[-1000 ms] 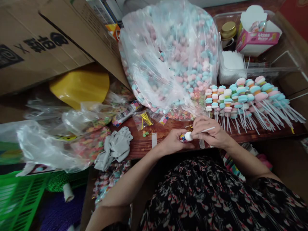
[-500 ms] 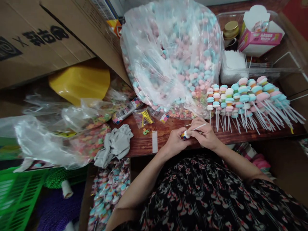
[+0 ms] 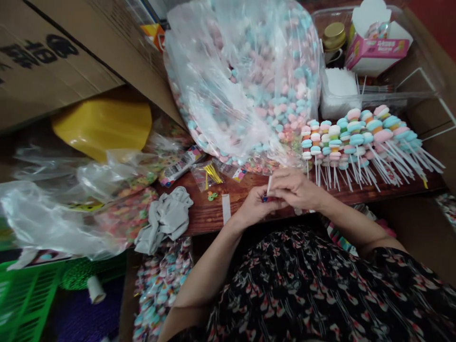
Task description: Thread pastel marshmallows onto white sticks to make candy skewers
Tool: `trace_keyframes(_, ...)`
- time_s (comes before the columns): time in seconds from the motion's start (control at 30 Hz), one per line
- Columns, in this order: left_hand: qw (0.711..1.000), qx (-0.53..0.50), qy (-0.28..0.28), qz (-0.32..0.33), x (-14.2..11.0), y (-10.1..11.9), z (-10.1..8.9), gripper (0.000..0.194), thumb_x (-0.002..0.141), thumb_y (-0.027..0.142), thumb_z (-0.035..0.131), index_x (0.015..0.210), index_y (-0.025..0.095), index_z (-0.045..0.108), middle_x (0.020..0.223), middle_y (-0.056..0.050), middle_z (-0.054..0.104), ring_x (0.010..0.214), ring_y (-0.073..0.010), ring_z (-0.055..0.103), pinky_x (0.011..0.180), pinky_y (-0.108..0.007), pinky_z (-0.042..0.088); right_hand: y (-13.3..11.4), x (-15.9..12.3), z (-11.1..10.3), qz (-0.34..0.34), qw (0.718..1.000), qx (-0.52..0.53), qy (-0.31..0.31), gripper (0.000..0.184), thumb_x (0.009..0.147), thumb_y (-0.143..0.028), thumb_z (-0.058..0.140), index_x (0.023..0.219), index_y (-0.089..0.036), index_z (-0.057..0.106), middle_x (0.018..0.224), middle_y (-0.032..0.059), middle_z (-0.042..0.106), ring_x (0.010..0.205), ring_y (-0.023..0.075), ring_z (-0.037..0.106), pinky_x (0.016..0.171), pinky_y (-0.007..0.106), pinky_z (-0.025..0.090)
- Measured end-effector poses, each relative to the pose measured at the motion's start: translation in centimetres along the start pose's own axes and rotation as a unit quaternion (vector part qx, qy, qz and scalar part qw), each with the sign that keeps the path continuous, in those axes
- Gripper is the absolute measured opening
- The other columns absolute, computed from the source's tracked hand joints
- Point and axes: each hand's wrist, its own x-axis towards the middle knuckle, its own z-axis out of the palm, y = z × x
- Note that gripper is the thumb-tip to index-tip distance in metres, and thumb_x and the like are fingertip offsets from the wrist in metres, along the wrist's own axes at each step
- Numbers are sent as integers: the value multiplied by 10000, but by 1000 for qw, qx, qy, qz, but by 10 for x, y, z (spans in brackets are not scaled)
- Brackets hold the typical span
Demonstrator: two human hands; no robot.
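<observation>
My left hand (image 3: pixel 257 207) is closed around a small printed plastic bag (image 3: pixel 265 199), of which only a coloured bit shows between the fingers. Just above it, my right hand (image 3: pixel 295 188) is closed, its fingertips meeting those of the left. A thin white stick (image 3: pixel 269 184) stands nearly upright at the right fingertips. My fingers cover its lower end and most of the bag. To the right of my hands, candy skewers (image 3: pixel 355 137) in pink, blue and white lie in a row with their white sticks towards me.
Behind my hands bulges a large clear bag of candies (image 3: pixel 245 85). Left are yellow twist ties (image 3: pixel 213 174), a grey cloth (image 3: pixel 166 216) and a bag of ring candies (image 3: pixel 121 213). A clear bin (image 3: pixel 388 98) stands back right; a cardboard box (image 3: pixel 71 52) fills the upper left.
The white stick pointed right from my right hand; now it stands upright beside the left fingers. A white candy seen in the small bag is now hidden. The view has shifted slightly.
</observation>
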Motion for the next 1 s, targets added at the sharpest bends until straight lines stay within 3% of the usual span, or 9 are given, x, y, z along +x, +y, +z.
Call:
trace_keyframes(0.1,1000,-12,-1,-19,2,5,-3,326,672,414,798,711,138,627,536,57,533,445,-55,444,451,-182,372,-5,1,2,19,999,19,35,105,901,-166,556,890,-183,659,799,12,605,720,117,540,688,274,455)
trace_keyframes(0.2,999,-5,-19,-44,3,5,-6,320,680,408,802,789,150,647,524,56,537,420,-65,453,421,-189,370,-10,6,-3,47,994,39,94,224,881,-216,616,1105,-218,622,939,22,626,766,116,560,696,269,474)
trace_keyframes(0.3,999,9,-38,-24,5,2,-7,297,699,411,786,749,147,658,518,27,576,433,-87,493,432,-206,394,-12,14,-4,1,997,18,69,105,914,-199,549,931,-219,650,840,9,631,791,126,580,735,284,479)
trace_keyframes(0.37,999,16,-37,0,7,-1,-8,319,719,416,759,624,137,638,513,-3,604,462,-97,524,469,-214,422,-8,18,2,-27,999,-5,42,175,926,-167,494,816,-205,626,767,7,617,767,129,572,736,294,474)
trace_keyframes(0.57,999,-43,13,-7,6,-8,-8,350,774,377,668,536,140,570,452,12,569,418,-82,512,467,-201,406,8,14,22,-41,995,-90,12,227,936,-161,453,798,-194,632,758,29,596,751,148,538,727,314,463)
trace_keyframes(0.67,992,-94,80,24,6,-6,-12,295,760,389,686,615,153,583,528,31,573,465,-73,503,490,-201,407,9,8,23,13,996,-79,29,221,951,-228,483,1089,-210,655,989,67,623,951,180,568,880,367,479)
trace_keyframes(0.77,983,-86,152,57,6,0,-20,316,762,405,682,607,168,542,689,8,616,607,-94,547,570,-220,446,9,-3,33,88,993,-36,76,481,897,-338,612,1361,-260,508,1277,90,547,1206,227,500,1047,441,412)
trace_keyframes(0.87,978,-29,193,74,6,3,-25,372,790,445,646,584,171,503,921,-45,658,840,-151,603,687,-251,487,11,-11,56,133,984,-18,118,538,766,-402,758,1254,-235,606,1210,84,581,1139,233,547,1007,418,445)
trace_keyframes(1.0,971,-65,205,103,-2,-2,-24,353,807,524,635,744,180,586,1194,-69,624,1047,-191,595,809,-272,500,16,-10,82,157,981,20,115,161,832,-323,689,883,-171,695,862,29,631,792,143,582,766,280,486)
